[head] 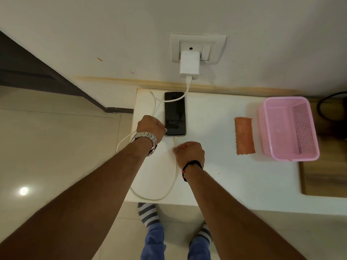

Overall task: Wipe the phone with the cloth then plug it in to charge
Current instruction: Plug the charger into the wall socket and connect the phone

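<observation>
A black phone (175, 113) lies face up on the white table (216, 175), near the wall. A white cable (173, 186) runs from the white charger (189, 65) in the wall socket, across the phone's top, loops over the table's left side and front, and meets the phone's bottom edge. My left hand (150, 126), with a metal watch on its wrist, holds the phone's lower left corner with curled fingers. My right hand (189, 153) pinches the cable just below the phone. A folded orange cloth (244, 135) lies to the right.
A pink plastic basket (288, 128) stands at the table's right, beside the cloth. The socket plate (198, 48) is on the wall above the phone. A wooden surface (323, 177) adjoins the table's right edge. My feet in striped socks (148, 212) are on the tiled floor.
</observation>
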`<state>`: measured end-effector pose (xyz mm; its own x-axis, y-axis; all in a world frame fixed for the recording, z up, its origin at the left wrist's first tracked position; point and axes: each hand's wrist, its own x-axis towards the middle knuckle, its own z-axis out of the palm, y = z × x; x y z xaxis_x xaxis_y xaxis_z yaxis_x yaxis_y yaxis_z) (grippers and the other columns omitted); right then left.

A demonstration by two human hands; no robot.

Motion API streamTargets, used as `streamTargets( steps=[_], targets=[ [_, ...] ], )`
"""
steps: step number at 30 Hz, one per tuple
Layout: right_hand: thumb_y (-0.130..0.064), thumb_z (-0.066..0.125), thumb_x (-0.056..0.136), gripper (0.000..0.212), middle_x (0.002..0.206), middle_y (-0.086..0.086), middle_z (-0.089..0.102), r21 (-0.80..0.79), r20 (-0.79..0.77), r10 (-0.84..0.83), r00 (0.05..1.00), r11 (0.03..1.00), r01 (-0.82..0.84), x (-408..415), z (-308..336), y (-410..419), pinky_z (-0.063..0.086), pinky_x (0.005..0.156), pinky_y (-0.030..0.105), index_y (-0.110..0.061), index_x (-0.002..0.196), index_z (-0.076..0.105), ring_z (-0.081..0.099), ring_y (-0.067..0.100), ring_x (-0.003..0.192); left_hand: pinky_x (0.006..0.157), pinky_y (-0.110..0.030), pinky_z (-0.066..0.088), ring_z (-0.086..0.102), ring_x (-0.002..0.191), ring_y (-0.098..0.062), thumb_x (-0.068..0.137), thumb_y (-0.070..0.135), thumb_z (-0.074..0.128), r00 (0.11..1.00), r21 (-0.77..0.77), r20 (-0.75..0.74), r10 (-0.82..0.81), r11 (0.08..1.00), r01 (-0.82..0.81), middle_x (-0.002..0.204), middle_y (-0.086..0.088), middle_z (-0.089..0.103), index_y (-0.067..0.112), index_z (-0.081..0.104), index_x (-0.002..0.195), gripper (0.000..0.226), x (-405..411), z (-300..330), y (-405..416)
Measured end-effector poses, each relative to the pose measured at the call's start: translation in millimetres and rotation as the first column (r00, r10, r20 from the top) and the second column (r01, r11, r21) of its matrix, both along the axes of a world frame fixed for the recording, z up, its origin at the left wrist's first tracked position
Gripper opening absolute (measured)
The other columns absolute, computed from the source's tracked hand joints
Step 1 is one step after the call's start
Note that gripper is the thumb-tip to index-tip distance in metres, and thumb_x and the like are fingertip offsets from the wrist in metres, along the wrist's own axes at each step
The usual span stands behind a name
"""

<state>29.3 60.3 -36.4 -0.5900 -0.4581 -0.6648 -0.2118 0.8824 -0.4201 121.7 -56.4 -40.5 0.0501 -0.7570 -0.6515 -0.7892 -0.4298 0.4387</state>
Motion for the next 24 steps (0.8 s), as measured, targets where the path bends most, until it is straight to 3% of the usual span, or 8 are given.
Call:
streamTargets(
  steps=[6,9,14,17,20,24],
  targets=[
    [-0.035,0.07,0.087,0.019,0.095,0.001,0.075,0.017,0.023,-0.033,0.999,0.999,0.033,-3.1,-0.8,-7.3,0.054,0.08,0.03,-0.019,0.095,0.076,0.067,0.02,0.088,0.092,-0.043,0.061,0.074,0.094,-0.031,0.084,0.023,0.083,0.999,-0.058,-0.007,-0.049,0.997,0.048,0.1,-0.011,0.077,0.009,0.08,0.1,0.022,1.5,0.7,2.9],
    [-0.036,0.071,0.087,0.02,0.096,0.0,0.075,0.012,0.026,-0.038,0.999,0.999,0.037,-0.7,-1.7,-7.5,0.056,0.087,0.034,-0.019,0.096,0.076,0.068,0.021,0.092,0.093,-0.043,0.06,0.073,0.095,-0.031,0.086,0.025,0.082,0.997,-0.063,0.012,-0.081,0.995,0.082,0.101,-0.012,0.077,0.008,0.079,0.103,0.025,0.9,2.3,3.0],
    [-0.035,0.074,0.084,0.018,0.091,-0.001,0.076,-0.015,0.026,-0.01,1.0,1.0,0.01,-2.3,2.6,-4.9,0.053,0.079,0.028,-0.019,0.09,0.077,0.07,0.02,0.09,0.094,-0.043,0.06,0.072,0.097,-0.031,0.086,0.026,0.082,0.996,-0.04,0.02,-0.092,0.995,0.093,0.104,-0.013,0.076,0.006,0.078,0.107,0.029,0.5,9.0,2.5],
    [-0.037,0.078,0.079,0.022,0.095,-0.003,0.075,-0.077,0.046,-0.026,0.999,0.997,0.029,-9.2,14.1,-1.4,0.057,0.087,0.031,-0.019,0.092,0.076,0.069,0.018,0.093,0.091,-0.043,0.061,0.072,0.093,-0.033,0.086,0.029,0.082,0.998,-0.008,-0.002,-0.063,0.998,0.063,0.099,-0.015,0.076,0.004,0.077,0.102,0.03,3.8,22.0,3.8],
    [-0.035,0.079,0.078,0.019,0.09,-0.004,0.075,-0.234,0.077,-0.076,0.994,0.968,0.092,-19.3,36.3,0.0,0.058,0.087,0.033,-0.02,0.09,0.076,0.069,0.013,0.087,0.083,-0.046,0.064,0.076,0.084,-0.033,0.089,0.026,0.077,0.997,-0.004,-0.065,-0.037,0.999,0.037,0.091,-0.018,0.078,0.003,0.077,0.092,0.023,18.3,46.9,3.2],
    [-0.026,0.077,0.081,0.006,0.077,-0.006,0.075,-0.389,0.3,-0.195,0.934,0.869,0.306,-33.5,82.0,-12.3,0.061,0.079,0.031,-0.02,0.083,0.077,0.07,0.01,0.076,0.061,-0.038,0.066,0.073,0.057,-0.018,0.091,0.023,0.074,0.951,-0.115,-0.273,0.143,0.977,-0.18,0.076,-0.012,0.078,0.005,0.076,0.078,0.022,36.0,95.7,-5.3]
  ],
)
